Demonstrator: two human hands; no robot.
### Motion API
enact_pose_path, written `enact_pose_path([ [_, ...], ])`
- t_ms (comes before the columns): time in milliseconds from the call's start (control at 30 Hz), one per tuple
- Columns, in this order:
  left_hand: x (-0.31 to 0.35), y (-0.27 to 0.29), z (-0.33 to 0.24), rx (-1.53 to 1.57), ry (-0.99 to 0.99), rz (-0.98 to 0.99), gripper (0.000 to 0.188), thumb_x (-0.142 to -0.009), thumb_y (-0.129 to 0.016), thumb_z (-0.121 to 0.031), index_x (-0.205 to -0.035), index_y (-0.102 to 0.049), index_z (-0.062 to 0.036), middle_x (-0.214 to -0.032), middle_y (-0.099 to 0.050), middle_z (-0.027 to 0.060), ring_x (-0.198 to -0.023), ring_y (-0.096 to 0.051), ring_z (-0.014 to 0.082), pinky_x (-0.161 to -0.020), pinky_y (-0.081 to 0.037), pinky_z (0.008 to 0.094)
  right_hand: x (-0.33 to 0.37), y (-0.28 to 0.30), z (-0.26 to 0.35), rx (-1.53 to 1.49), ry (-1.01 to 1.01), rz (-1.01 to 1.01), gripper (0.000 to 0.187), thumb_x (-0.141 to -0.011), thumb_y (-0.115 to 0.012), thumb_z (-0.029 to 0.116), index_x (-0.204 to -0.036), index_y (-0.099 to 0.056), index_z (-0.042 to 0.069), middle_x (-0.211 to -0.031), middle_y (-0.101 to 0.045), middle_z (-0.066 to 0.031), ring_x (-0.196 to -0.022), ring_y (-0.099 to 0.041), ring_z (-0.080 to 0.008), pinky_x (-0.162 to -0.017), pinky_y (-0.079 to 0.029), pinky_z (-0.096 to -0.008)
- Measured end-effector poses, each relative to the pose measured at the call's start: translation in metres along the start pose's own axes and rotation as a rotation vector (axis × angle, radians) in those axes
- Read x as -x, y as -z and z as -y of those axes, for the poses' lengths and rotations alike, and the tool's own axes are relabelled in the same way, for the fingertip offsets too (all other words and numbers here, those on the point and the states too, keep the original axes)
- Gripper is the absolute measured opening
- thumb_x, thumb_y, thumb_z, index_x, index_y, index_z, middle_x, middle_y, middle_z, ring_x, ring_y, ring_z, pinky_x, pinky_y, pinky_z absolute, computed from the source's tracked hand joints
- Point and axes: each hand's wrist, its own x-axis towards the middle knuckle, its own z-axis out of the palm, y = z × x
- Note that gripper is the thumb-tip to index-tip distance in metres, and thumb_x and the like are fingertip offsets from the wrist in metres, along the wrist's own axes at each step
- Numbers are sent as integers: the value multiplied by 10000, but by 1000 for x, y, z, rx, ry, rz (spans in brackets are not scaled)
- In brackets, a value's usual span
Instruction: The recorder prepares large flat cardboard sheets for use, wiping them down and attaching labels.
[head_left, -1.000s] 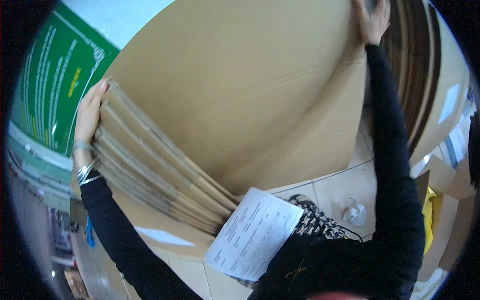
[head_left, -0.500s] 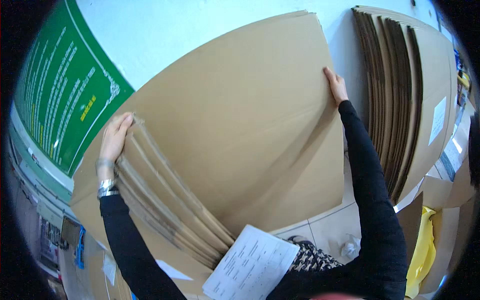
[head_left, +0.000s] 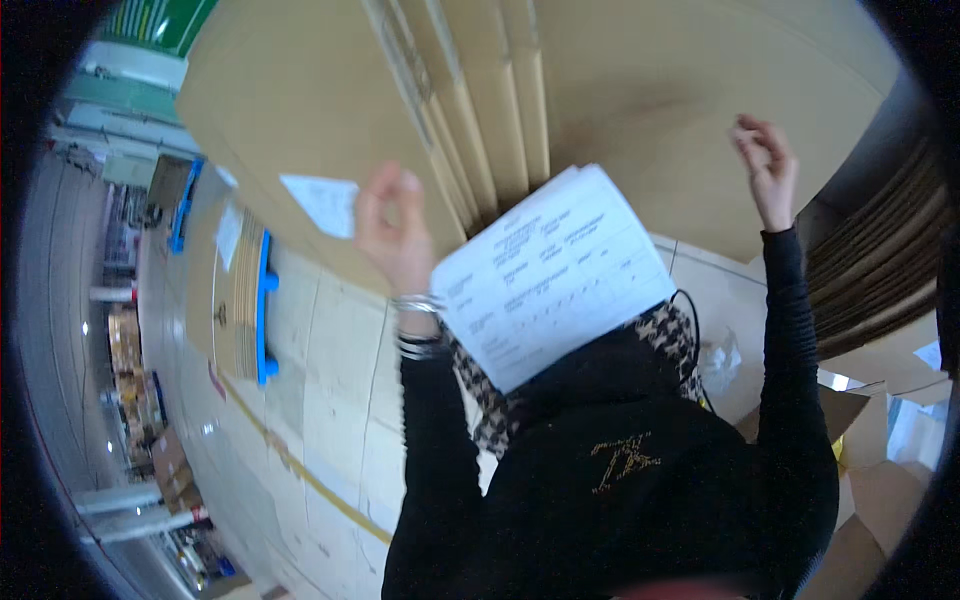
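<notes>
Large brown cardboard sheets [head_left: 640, 80] stand in front of me, with several folded edges [head_left: 490, 110] fanned between the front and rear sheets. Blurred by motion, my left hand [head_left: 393, 225] hovers beside the white label [head_left: 325, 203] on the front cardboard; whether its fingers are closed is unclear. My right hand [head_left: 768, 170] is raised before the rear sheet at the right, fingers loosely bent, a gap at the thumb and nothing visible in it. A stack of printed paper sheets [head_left: 555, 270] lies tilted across my lap, neither hand on it.
To the right leans a thick stack of cardboard [head_left: 880, 230], with open cartons [head_left: 870, 510] below it. A blue pallet [head_left: 265, 310] with stacked cardboard stands left on the tiled floor, near a yellow floor line [head_left: 320, 485]. Crumpled clear plastic [head_left: 718, 360] lies by my legs.
Both hands have come off the cardboard; the left has dropped toward my lap and the right stands away from the sheet's edge. My view has tilted down and turned left.
</notes>
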Motion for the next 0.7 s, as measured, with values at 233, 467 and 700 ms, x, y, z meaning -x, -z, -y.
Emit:
enact_pose_path([
  [233,133,86,54,-768,190,219,519,-704,-760,-237,-1121,-570,7,-981,-572,171,-962,-508,335,-824,-418,410,54,-111,25,152,-8,712,516,-737,-749,283,-1144,-593,6,-974,-640,-152,-875,-592,-216,-724,-495,-351],
  [467,161,90,46,-563,528,297,459,-625,-789,-203,-998,-594,-20,-930,-566,157,-893,-520,293,-801,-433,377,82,-139,23,67,-95,690,572,-679,-777,158,-1175,-555,-21,-791,-625,-110,-686,-583,-203,-661,-494,-331],
  [700,161,79,54,-455,587,128,534,-608,-802,-172,-1070,-598,3,-927,-554,138,-895,-513,287,-808,-431,388,81,-134,33,-84,-140,612,450,-708,-721,23,-1123,-554,-15,-717,-538,-28,-656,-496,-116,-619,-450,-254],
])
